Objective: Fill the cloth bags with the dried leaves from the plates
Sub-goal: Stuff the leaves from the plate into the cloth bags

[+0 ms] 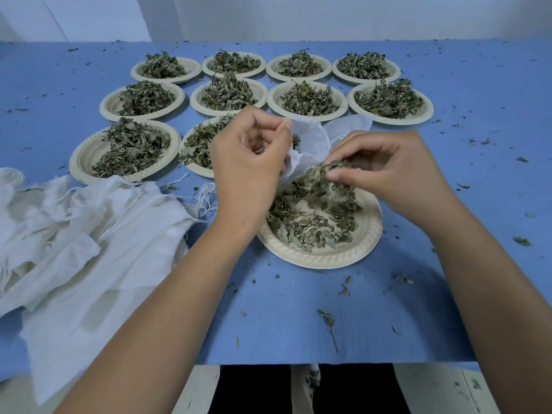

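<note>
My left hand point(248, 156) pinches the rim of a white cloth bag point(310, 141) and holds its mouth open above the nearest cream plate point(367, 234). My right hand point(385, 171) grips a bunch of dried leaves point(322, 174) right at the bag's mouth. More loose dried leaves point(307, 219) lie on that plate, partly hidden by my left wrist. The bag's lower part is hidden behind my left hand.
Several cream plates point(86, 150) heaped with dried leaves stand in rows on the blue cloth table point(298, 318). A pile of empty white cloth bags point(89, 234) with drawstrings lies at the left. Leaf crumbs are scattered over the table; its front edge is close to me.
</note>
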The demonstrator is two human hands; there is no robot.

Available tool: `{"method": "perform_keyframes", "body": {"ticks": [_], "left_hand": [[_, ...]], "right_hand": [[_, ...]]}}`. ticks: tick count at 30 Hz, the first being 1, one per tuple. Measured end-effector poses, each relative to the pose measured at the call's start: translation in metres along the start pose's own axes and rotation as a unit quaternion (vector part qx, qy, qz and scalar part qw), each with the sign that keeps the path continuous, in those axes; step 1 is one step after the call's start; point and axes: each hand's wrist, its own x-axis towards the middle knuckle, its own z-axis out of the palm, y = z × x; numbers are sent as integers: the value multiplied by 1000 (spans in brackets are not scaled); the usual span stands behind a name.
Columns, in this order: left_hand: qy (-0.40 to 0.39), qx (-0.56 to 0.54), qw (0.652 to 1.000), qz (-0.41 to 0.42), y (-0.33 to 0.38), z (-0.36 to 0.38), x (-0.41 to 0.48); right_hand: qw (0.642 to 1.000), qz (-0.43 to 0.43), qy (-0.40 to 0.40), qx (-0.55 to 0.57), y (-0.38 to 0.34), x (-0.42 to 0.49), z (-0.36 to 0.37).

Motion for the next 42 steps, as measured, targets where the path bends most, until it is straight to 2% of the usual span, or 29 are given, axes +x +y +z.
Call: {"method": "perform_keyframes", "body": {"ticks": [4,8,12,14,21,25,30,34,36,39,42], "left_hand": [[-25,18,999,-7,-2,0,0],[-71,25,997,-14,-2,3,-3],[-97,11,995,4,-1,4,-5],[-94,17,995,13,0,4,-5],[-50,31,998,10,0,2,-1],[-65,32,997,-2,-1,4,-3],[-94,24,995,8,1,5,-4],[-116,22,993,14,1,6,-6],[-98,15,995,-1,0,5,-5],[-62,16,998,-9,-2,3,-3],[-63,21,998,-8,-1,4,-3]], "right_hand": [[989,-57,80,115,-2,1,2],[981,-80,138,111,2,1,11],[980,-116,106,-122,9,-1,25],[973,-120,87,-175,10,-1,25],[985,-106,-12,-133,8,0,7],[986,-136,52,-77,8,-1,16],[968,-166,142,-121,10,-3,24],[949,-185,102,-232,11,-1,25],[965,-158,87,-192,11,-1,21],[985,-140,77,-58,8,-2,14],[982,-177,27,-65,7,-3,16]]}}
